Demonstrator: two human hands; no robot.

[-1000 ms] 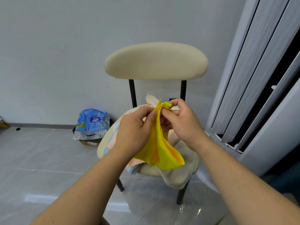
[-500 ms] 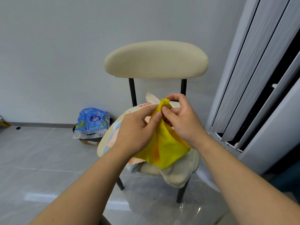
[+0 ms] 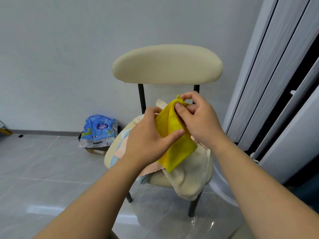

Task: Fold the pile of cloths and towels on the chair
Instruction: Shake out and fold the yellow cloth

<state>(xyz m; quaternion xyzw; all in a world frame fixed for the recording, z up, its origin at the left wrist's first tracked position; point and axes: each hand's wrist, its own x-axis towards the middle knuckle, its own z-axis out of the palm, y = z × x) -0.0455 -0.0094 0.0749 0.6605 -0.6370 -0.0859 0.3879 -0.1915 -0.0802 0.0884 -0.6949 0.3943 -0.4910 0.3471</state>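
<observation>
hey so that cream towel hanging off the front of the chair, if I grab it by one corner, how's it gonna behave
The cream towel is probably floppy: it drapes over the chair seat edge and sags in soft folds. It looks thick, so likely heavier than the thin yellow cloth. Already partly overhanging, it may slide off when tugged.

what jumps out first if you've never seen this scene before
The bright yellow cloth at the centre, held above the seat by both hands: the right hand pinches its top corner, and the left hand grips its side. Behind it stands the cream chair, its seat heaped with pale cloths, a beige towel drooping over the front edge. On the floor to the left, by the wall, lies a blue packet.
</observation>
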